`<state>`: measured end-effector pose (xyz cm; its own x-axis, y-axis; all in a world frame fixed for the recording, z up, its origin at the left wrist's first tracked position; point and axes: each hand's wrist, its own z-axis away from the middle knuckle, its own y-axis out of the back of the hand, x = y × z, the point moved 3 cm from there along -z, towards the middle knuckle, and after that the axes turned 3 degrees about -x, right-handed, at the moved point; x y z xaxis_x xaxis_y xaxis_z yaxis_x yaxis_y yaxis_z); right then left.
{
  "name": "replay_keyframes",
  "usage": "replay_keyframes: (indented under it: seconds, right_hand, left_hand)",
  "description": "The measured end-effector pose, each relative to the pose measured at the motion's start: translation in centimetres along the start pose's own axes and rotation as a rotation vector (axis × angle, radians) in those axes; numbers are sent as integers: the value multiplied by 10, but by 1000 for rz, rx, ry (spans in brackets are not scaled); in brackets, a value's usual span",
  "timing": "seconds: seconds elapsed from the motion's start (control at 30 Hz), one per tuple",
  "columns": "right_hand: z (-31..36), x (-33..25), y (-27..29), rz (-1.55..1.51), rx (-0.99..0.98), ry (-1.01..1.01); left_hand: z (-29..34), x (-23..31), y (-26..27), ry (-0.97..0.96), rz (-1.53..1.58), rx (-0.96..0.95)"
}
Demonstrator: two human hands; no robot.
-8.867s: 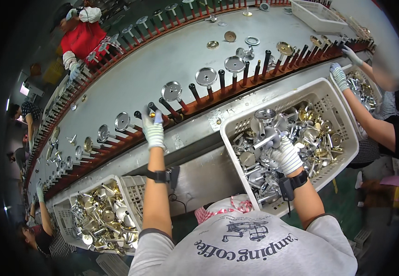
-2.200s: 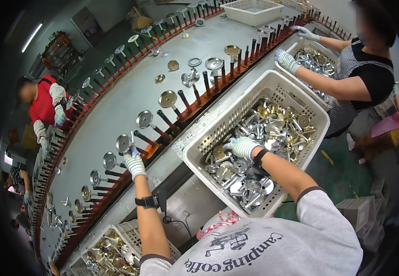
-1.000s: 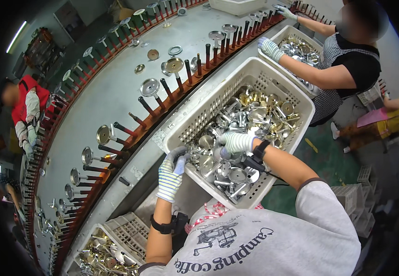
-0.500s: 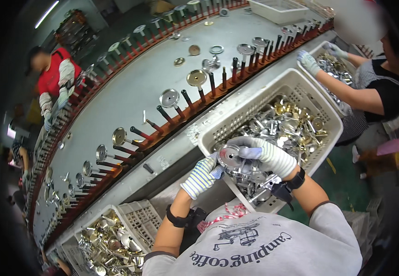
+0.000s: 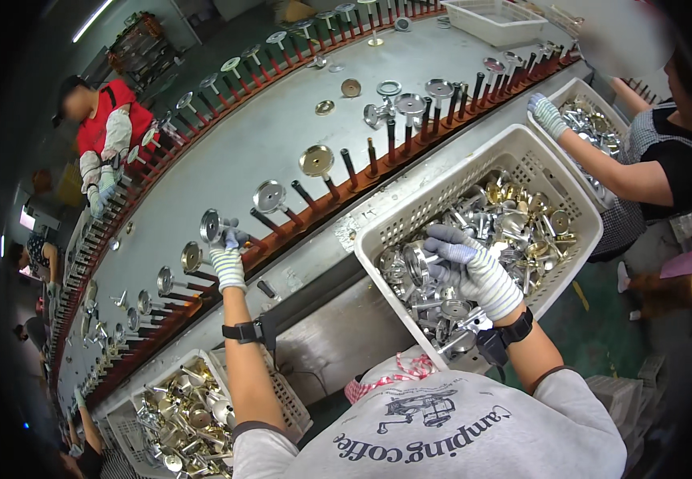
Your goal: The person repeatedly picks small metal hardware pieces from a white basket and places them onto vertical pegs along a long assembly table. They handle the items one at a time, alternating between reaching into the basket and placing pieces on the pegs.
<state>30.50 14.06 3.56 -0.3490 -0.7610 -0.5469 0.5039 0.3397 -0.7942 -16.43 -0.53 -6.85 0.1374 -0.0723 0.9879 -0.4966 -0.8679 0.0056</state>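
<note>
My gloved left hand point(image 5: 230, 259) reaches out to the row of pegs and grips a silver disc-headed metal part point(image 5: 211, 227) from behind, at a peg top. Whether that part is seated on the peg is hidden by the fingers. Over the near crate, my gloved right hand point(image 5: 477, 275) closes around another silver disc-headed part point(image 5: 417, 264), its round face turned to the left. Beneath it, a white perforated crate point(image 5: 386, 214) holds a heap of silver and gold-coloured metal parts point(image 5: 513, 223) with discs and stems.
Upright dark pegs point(image 5: 348, 168) line the curved rail, several topped with discs. Loose discs point(image 5: 350, 88) lie on the grey table point(image 5: 242, 144). Another crate point(image 5: 274, 375) of parts stands at lower left. Co-workers stand at right point(image 5: 641, 176) and across the table point(image 5: 110, 128).
My left hand has moved from beside the right hand up and left to the peg row. My right hand has turned its disc part sideways over the crate. The pegged discs have shifted left.
</note>
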Motion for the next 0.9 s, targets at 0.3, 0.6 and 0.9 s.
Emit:
replay_keyframes:
  seconds: [0.3,0.6,0.9]
  right_hand:
    - [-46,-21,-22,-317,-107,135]
    - [-71,25,-56,-150,-189,26]
    - [-106,24,42,1522,-356,-65]
  left_hand:
    - [6,-51,58,71,-419,183]
    - [196,114,-196,348,625,-692]
    - [115,114,-143,321,745,-377]
